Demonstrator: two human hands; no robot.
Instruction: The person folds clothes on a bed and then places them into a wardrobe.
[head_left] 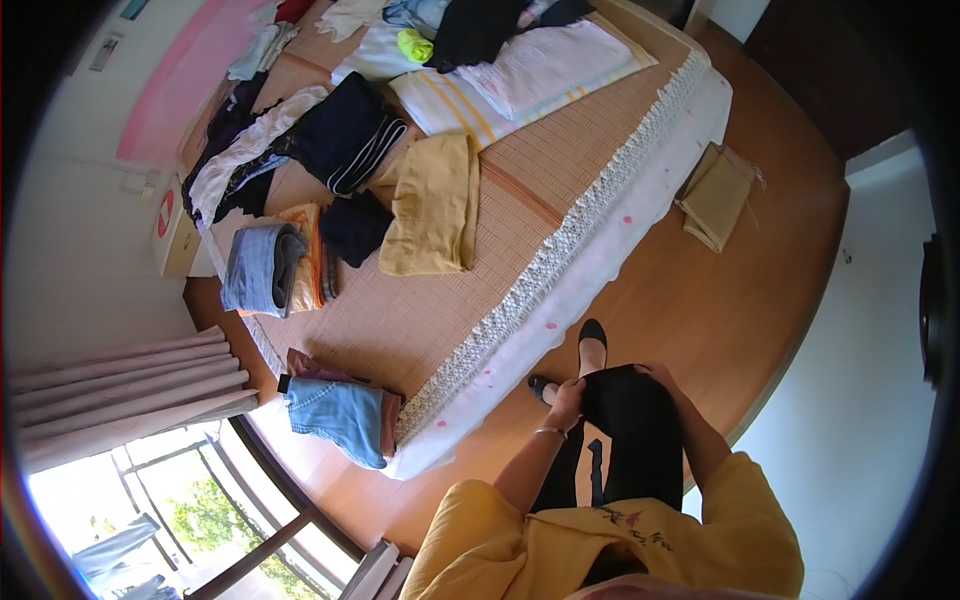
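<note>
Both my hands are closed on a black garment (630, 400), held in front of my legs above the floor. It looks like trousers, though its full shape is hard to tell against my dark legwear. My left hand (567, 404), with a bracelet at the wrist, grips its left upper corner. At the opposite upper corner, my right hand (657, 375) has hold of the edge. Left of my hands, folded blue jeans (338, 415) lie on brown cloth at the bed's near corner. Folded mustard trousers (430, 210) rest farther up the bed.
The bed (520, 260) has a lace-edged cover. On it are a navy stack (350, 135), folded denim (262, 265), striped bedding (450, 105) and a loose heap of clothes (240, 150). A khaki cloth (718, 197) lies on the floor to the right. Curtains (130, 390) hang by the window.
</note>
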